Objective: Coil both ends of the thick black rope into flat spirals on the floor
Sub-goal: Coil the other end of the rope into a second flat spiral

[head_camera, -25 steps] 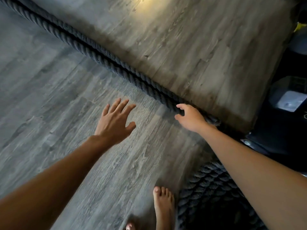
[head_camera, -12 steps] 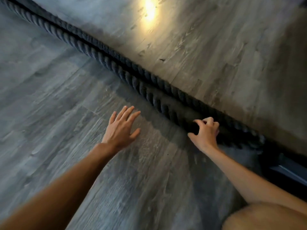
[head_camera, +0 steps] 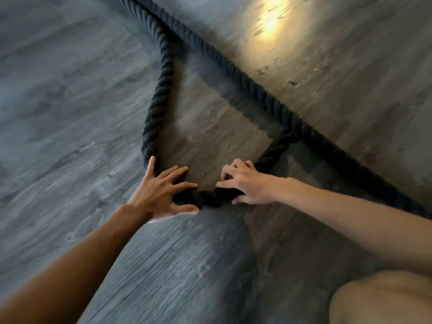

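The thick black rope [head_camera: 161,97] lies on the grey plank floor in two strands. The far strand [head_camera: 245,78] runs straight from top centre down to the right edge. The near strand is drawn towards me into a V-shaped bend [head_camera: 210,197]. My left hand [head_camera: 159,190] presses on the left side of that bend, with fingers spread straight over the rope and the thumb on its near side. My right hand [head_camera: 250,183] grips the bend's right side with curled fingers. Neither rope end is in view.
Grey wood-plank floor [head_camera: 70,113] fills the view. A bright patch of reflected light [head_camera: 271,22] sits at the top right. My knee [head_camera: 378,298] shows blurred in the bottom right corner.
My right hand has pulled the near strand away from the far one into a V towards me. My left hand, which was hovering above the floor, has come down onto the rope.
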